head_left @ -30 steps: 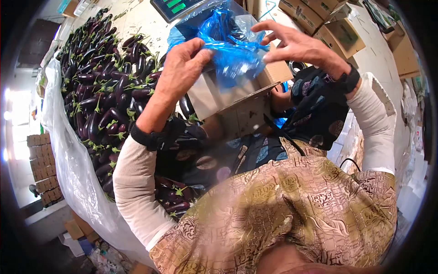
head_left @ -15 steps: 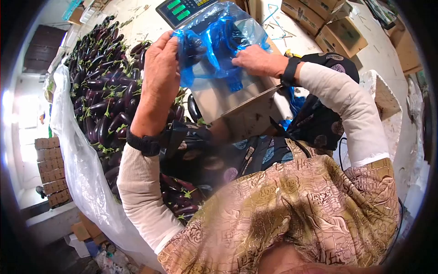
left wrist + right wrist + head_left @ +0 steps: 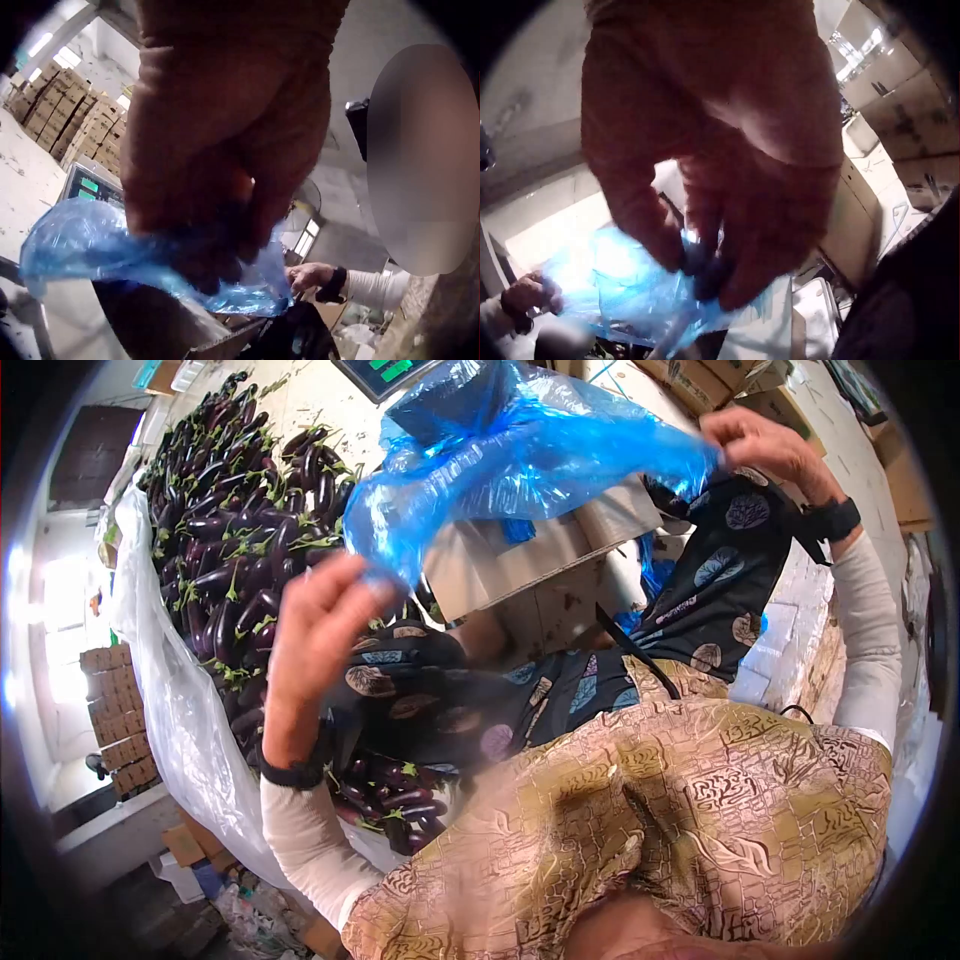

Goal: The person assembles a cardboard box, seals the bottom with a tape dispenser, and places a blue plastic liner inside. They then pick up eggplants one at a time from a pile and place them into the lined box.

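Note:
A thin blue plastic bag (image 3: 520,470) is stretched wide over an open cardboard box (image 3: 465,575) in front of the person. The left hand (image 3: 325,625), blurred, pinches the bag's near left edge; in the left wrist view, the fingers (image 3: 202,262) curl onto the film. At the far side, the right hand (image 3: 765,445) grips the bag's right corner between thumb and fingers. From the right wrist view, the right fingertips (image 3: 735,289) pinch the blue film. Part of the bag hangs down inside the box.
A large heap of eggplants (image 3: 225,550) lies to the left, bordered by a clear plastic sheet (image 3: 165,660). A scale with a green display (image 3: 385,375) stands behind the box. Cardboard boxes (image 3: 700,380) are at the back right, and a white foam box (image 3: 800,610) stands at the right.
The hands have moved far apart, the left toward the body and the right outward. Between them the bunched blue bag has opened out into a wide sheet above the box.

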Demonstrator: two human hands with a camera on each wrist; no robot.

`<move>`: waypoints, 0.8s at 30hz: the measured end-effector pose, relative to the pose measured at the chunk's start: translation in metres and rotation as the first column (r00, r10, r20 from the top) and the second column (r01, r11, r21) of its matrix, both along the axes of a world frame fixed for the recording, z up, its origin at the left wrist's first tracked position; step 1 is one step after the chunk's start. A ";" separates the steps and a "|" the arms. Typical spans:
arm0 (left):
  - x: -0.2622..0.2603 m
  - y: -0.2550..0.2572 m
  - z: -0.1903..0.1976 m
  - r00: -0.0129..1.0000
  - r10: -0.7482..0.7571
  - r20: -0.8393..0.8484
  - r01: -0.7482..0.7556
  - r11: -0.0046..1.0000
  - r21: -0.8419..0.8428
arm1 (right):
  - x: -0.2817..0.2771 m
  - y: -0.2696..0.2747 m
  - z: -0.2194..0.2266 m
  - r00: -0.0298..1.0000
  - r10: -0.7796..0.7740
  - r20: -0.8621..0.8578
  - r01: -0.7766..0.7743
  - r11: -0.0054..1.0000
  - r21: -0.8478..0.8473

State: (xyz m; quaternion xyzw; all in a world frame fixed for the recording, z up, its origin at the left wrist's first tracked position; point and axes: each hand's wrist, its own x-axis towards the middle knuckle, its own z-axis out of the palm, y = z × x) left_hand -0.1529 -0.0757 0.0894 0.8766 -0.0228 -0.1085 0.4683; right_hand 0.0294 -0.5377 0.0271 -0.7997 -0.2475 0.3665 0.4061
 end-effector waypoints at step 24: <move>-0.050 -0.026 -0.067 0.893 -0.431 -0.131 0.450 0.848 0.279 | -0.078 0.028 -0.109 0.676 0.604 0.423 -0.207 0.706 -0.677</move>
